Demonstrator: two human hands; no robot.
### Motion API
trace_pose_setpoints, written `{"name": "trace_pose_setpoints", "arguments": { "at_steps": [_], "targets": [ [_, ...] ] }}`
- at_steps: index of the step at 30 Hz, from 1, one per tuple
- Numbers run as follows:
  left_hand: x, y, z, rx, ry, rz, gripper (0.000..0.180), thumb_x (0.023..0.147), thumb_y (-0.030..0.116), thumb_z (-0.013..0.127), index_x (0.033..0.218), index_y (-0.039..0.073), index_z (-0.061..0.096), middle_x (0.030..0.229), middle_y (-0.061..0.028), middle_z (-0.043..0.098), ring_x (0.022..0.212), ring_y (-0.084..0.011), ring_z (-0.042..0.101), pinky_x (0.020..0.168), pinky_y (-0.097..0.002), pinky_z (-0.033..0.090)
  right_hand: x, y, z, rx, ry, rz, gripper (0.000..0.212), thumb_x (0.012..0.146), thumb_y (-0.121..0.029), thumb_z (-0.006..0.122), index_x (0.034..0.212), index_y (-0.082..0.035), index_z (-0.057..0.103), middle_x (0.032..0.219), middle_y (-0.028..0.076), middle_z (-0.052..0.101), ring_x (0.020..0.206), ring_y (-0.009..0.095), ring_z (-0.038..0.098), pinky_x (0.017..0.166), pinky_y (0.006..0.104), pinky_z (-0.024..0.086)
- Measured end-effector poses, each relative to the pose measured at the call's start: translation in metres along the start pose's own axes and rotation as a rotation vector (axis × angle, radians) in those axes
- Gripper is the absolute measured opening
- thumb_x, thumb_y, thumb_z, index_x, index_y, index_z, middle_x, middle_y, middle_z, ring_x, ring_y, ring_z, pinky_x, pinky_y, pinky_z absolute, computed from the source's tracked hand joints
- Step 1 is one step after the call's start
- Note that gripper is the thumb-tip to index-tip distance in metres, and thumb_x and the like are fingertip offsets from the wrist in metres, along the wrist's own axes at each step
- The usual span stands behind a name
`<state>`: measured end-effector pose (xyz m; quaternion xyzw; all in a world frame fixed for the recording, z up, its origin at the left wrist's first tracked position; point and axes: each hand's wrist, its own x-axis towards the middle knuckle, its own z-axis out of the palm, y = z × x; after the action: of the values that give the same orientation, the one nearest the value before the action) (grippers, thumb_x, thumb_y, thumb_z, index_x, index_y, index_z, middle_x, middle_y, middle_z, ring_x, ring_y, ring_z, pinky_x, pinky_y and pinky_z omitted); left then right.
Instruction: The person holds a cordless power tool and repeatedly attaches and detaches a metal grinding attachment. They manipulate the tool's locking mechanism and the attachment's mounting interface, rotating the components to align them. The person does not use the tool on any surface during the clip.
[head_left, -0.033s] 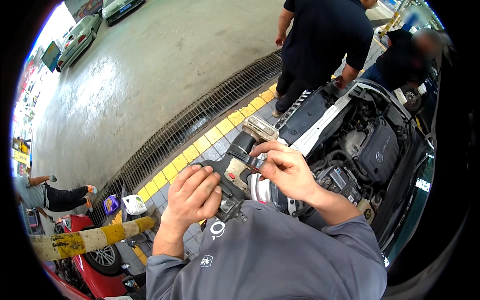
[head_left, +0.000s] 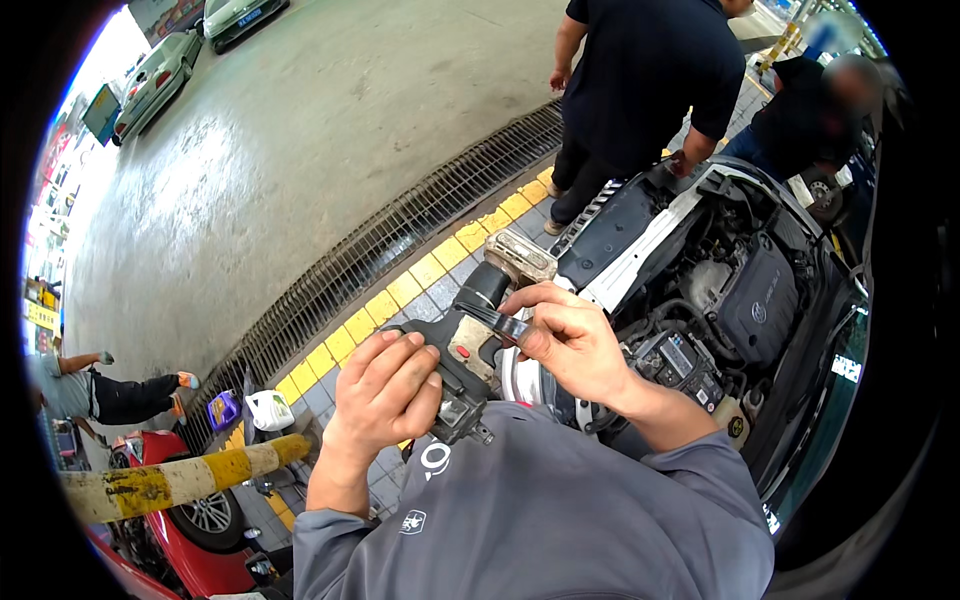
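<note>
Mid-frame, the left hand wraps its fingers over a cordless impact wrench; the right hand pinches a dark strip by the wrench's handle.

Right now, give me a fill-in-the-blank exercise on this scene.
The hand on the body of the power tool is the ____ one.
The jug beside the white jug is ____.
The car at the lower left is ____.
The barrier pole is striped white and ____.
Missing words: left; purple; red; yellow.
</note>
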<state>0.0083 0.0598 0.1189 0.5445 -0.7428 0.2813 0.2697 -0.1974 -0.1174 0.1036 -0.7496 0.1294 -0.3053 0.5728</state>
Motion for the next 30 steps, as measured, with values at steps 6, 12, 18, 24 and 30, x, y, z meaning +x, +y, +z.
{"name": "trace_pose_setpoints", "arguments": {
  "at_steps": [6,12,18,24,30],
  "targets": [
    [-0.007,0.003,0.003,-0.053,0.087,-0.036,0.019,0.079,-0.002,0.072,0.090,0.005,0.059,0.110,-0.0089,0.070,0.107,-0.0289,0.069,0.094,-0.0464,0.058,-0.006,-0.007,0.009,0.098,0.035,0.047,0.035,0.103,-0.014,0.067,0.073,0.002,0.061,0.123,0.019,0.067,0.093,0.014,0.067,0.080,0.0300,0.060],
    [-0.019,0.004,0.018,-0.173,0.302,-0.170,0.048,0.088,0.010,0.077,0.123,0.010,0.043,0.119,-0.0147,0.064,0.107,-0.0335,0.068,0.096,-0.0555,0.054,-0.005,-0.019,0.022,0.524,0.131,0.236,0.034,0.103,-0.017,0.070,0.077,0.005,0.067,0.121,0.014,0.068,0.091,0.012,0.064,0.078,0.0306,0.058],
    [0.003,0.024,0.028,-0.152,0.443,-0.453,0.083,0.078,0.022,0.091,0.135,0.010,0.032,0.128,-0.0156,0.054,0.120,-0.0289,0.058,0.103,-0.0434,0.050,0.006,-0.023,0.037,0.587,0.114,0.180,0.033,0.105,-0.020,0.067,0.082,0.004,0.068,0.130,0.015,0.060,0.098,0.014,0.065,0.080,0.0303,0.060],
    [0.019,0.028,0.033,-0.568,0.615,-0.760,0.083,0.073,0.012,0.088,0.135,0.009,0.032,0.129,-0.0159,0.051,0.123,-0.0268,0.055,0.104,-0.0426,0.048,0.020,-0.010,0.060,0.464,0.214,0.000,0.031,0.104,-0.020,0.069,0.083,0.002,0.065,0.124,0.014,0.061,0.098,0.013,0.059,0.081,0.0280,0.052],
    [0.024,0.029,0.028,-1.005,0.721,-1.019,0.069,0.080,0.008,0.078,0.141,0.001,0.045,0.129,-0.0142,0.058,0.118,-0.0245,0.061,0.106,-0.0399,0.049,0.032,-0.013,0.065,0.252,0.281,-0.136,0.030,0.102,-0.017,0.071,0.082,0.003,0.061,0.125,0.016,0.059,0.106,0.020,0.058,0.088,0.0317,0.048]
  ]
}}
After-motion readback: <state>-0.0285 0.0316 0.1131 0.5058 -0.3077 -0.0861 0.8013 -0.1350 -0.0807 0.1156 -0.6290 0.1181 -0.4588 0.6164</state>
